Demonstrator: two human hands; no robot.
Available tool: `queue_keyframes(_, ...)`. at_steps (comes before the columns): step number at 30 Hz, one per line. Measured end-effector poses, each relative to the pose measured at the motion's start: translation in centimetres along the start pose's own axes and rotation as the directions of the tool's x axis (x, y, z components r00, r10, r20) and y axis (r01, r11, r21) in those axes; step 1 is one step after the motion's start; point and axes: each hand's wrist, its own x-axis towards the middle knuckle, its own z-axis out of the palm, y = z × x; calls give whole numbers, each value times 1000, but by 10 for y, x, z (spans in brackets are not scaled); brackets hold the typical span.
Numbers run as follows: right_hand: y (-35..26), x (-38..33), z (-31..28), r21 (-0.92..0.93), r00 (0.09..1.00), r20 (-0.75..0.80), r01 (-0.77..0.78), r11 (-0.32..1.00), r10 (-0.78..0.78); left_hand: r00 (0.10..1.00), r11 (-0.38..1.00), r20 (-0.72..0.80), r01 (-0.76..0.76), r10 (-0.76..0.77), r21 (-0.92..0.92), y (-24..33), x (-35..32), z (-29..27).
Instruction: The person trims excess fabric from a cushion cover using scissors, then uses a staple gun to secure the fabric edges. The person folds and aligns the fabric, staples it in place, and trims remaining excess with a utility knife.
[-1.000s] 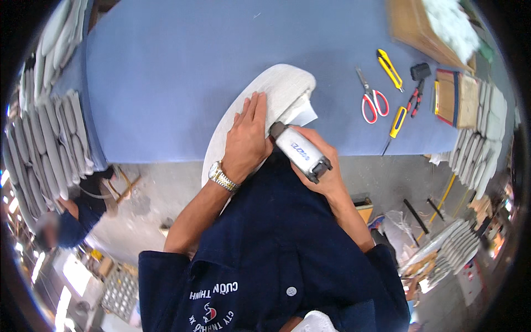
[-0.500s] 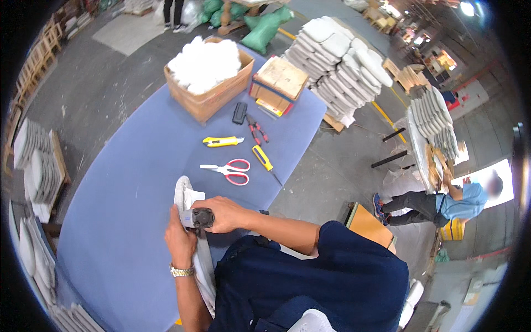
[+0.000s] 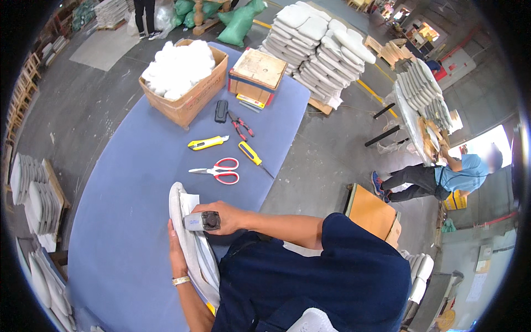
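Observation:
A pale grey padded seat cushion (image 3: 191,250) stands on its edge at the near side of the blue table, leaning close to my body. My left hand (image 3: 176,246) holds its outer left side, the fingers partly hidden behind the cushion. In my right hand (image 3: 231,217) is a staple gun (image 3: 197,222), grey with a black round cap, its nose against the cushion's inner side. A white flap (image 3: 191,201) sticks out beside the tool. Just beyond lie red-and-white scissors (image 3: 218,170), a yellow utility knife (image 3: 208,143), a yellow screwdriver (image 3: 251,154) and red-handled pliers (image 3: 241,126).
A cardboard box (image 3: 191,102) of white stuffing and a wooden-topped box (image 3: 257,74) stand on the table's (image 3: 127,182) far end. A black case (image 3: 221,112) lies near them. Cushion stacks (image 3: 326,50) rise beyond. A co-worker (image 3: 464,171) stands at another table on the right.
My view has shifted, so the table things sit further left. The cushion is turned to show more of its side; my left hand has slid down its outer edge, away from the staple gun.

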Motion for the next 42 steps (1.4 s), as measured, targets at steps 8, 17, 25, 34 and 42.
queue_keyframes(8,30,-10,23,141,984,-114,149,979,-133,959,795,-129,-131,253,592,25,-37,29)
queue_keyframes(17,6,-16,15,-40,988,-114,102,994,-106,936,661,-264,46,234,749,34,-41,49)
queue_keyframes(25,7,-16,4,36,998,-4,63,997,-63,952,658,-284,139,118,740,49,-44,50)
queue_keyframes(34,-16,0,3,-4,997,70,-30,1000,30,930,663,-309,103,201,742,42,-42,54)
queue_keyframes(42,-12,-9,2,-30,997,73,23,999,-21,945,676,-299,136,131,725,49,-42,51)
